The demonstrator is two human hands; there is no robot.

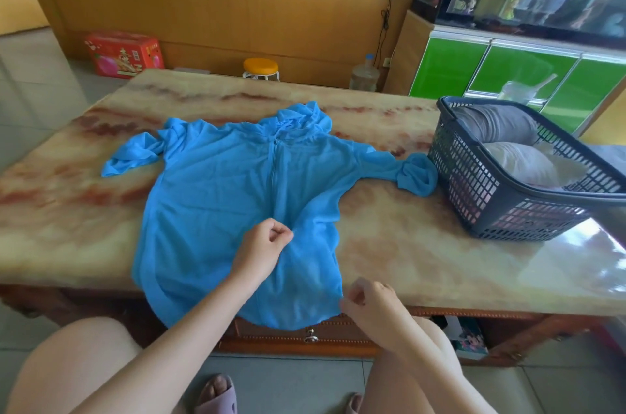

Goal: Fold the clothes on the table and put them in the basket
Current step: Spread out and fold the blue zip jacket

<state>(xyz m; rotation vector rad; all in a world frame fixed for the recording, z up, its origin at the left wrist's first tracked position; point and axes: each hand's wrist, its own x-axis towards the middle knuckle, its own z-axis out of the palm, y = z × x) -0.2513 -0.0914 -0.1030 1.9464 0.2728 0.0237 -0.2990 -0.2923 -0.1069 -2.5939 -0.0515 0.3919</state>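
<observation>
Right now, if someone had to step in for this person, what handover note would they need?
Left hand: pinches the blue hooded jacket by its zip, low on the front.
Right hand: pinches the jacket's hem corner at the near table edge.
Jacket: spread front up on the marble table, hood away, sleeves out, one bunched cuff beside the basket.
Basket: at the table's right end, holding a grey garment and a pale garment.
Done: those two seem put away.
Left: fold the jacket (no fold yet) and put it in the basket.

Left hand (262, 246), right hand (371, 300), fingers (281, 227) curled
</observation>
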